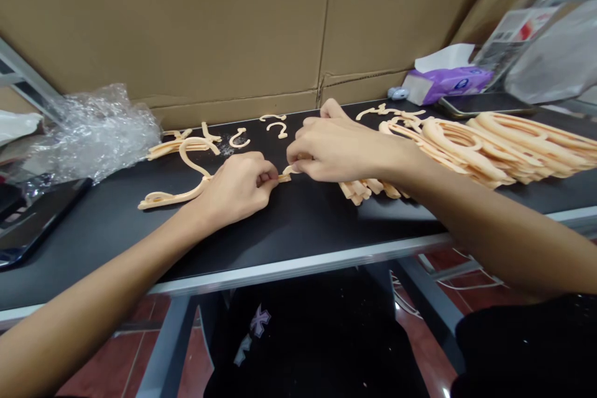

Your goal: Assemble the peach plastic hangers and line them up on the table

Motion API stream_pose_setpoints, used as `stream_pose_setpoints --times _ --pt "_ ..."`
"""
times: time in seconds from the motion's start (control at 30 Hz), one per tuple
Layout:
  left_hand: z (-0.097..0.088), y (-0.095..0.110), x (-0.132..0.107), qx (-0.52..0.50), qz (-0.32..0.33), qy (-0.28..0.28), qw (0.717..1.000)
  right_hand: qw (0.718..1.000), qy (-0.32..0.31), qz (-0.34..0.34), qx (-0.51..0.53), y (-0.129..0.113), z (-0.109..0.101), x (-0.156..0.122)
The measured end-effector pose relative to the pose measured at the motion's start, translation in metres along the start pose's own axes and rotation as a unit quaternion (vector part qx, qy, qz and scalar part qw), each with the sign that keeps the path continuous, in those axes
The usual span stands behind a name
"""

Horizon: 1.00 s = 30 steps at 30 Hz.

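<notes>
My left hand [240,189] is closed around a peach-coloured plastic clothes hanger [175,198] lying on the black tabletop. The hanger's hook stands up left of the hand, and one end pokes out past my fingertips. My right hand [338,146] pinches a small curved peach piece [290,170] right at that end; whether the two parts are joined is hidden by the fingers. Behind my hands lie loose curved pieces [240,138], and a few more hanger parts [184,146] are stacked at the left.
To the right, a large pile of hangers [504,149] covers the table. Behind it are a purple tissue pack [450,84] and a phone [487,106]. Crumpled clear plastic wrap [107,130] and a dark glossy device [41,217] sit at the left. Cardboard [233,25] walls the back.
</notes>
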<state>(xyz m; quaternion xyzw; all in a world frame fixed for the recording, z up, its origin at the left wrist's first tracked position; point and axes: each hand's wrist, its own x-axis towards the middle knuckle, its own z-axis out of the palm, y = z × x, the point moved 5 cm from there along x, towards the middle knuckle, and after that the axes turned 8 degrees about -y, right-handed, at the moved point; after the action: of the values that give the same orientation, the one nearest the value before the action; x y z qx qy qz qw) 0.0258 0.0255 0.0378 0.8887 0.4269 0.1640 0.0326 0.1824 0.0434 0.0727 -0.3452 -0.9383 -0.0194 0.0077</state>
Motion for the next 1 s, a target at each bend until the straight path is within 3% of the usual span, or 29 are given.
stream_pose_setpoints --times 0.2,1.0 --pt "-0.0003 0.0046 0.0028 -0.018 0.031 0.006 0.999 1.0 -0.025 0.0 0.001 -0.002 0.0012 0.0024" --pt "-0.0001 0.001 0.0034 -0.031 0.031 -0.005 0.999 0.995 -0.092 -0.004 0.04 0.0005 -0.0015 0.0067"
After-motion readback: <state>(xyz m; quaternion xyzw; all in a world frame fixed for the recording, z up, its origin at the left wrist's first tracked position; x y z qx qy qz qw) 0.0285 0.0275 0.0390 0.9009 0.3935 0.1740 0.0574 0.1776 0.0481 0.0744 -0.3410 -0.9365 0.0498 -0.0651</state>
